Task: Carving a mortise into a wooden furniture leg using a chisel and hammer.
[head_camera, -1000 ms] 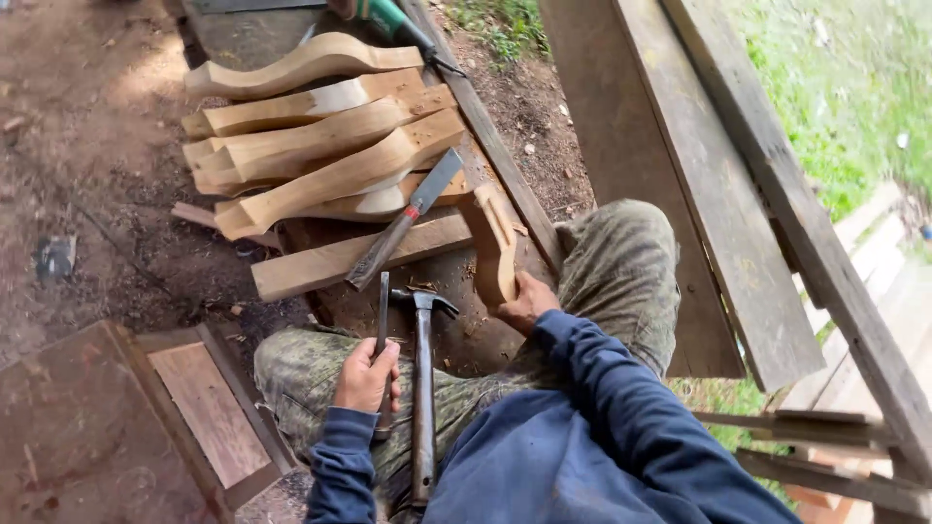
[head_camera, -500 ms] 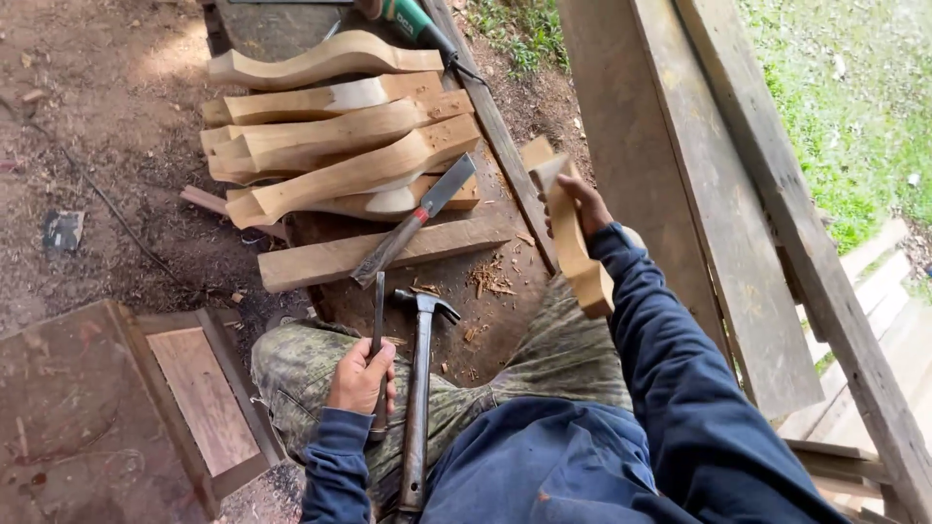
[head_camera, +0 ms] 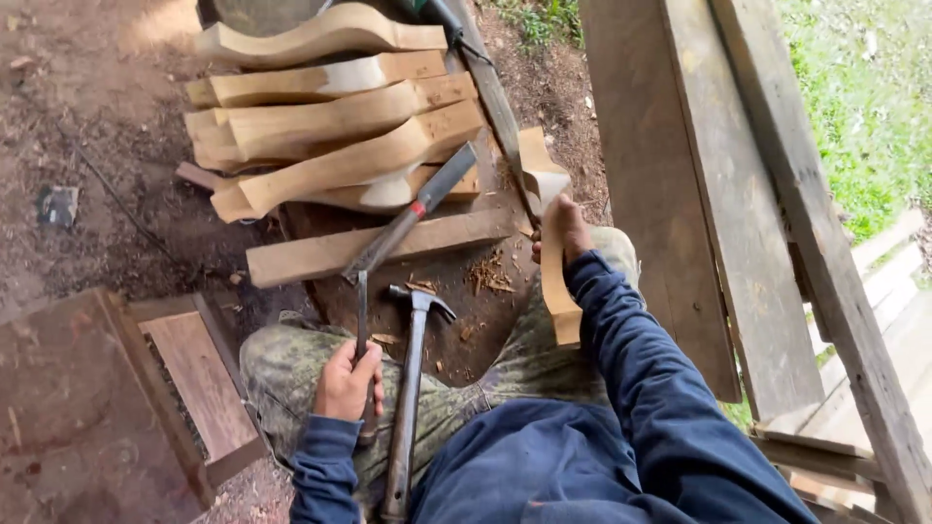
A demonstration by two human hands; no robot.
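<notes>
Meanwhile my left hand (head_camera: pixel 347 380) was closed on the chisel (head_camera: pixel 361 330) beside the hammer (head_camera: pixel 408 388). My right hand (head_camera: pixel 563 228) gripped a curved leg (head_camera: pixel 555 281) past the block's (head_camera: pixel 427 311) right edge, so I judged I was between cuts and needed the leg seated first.

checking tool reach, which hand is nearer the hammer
Left. The left hand grips a chisel right beside the hammer; the right hand holds a curved wood piece farther off.
</notes>
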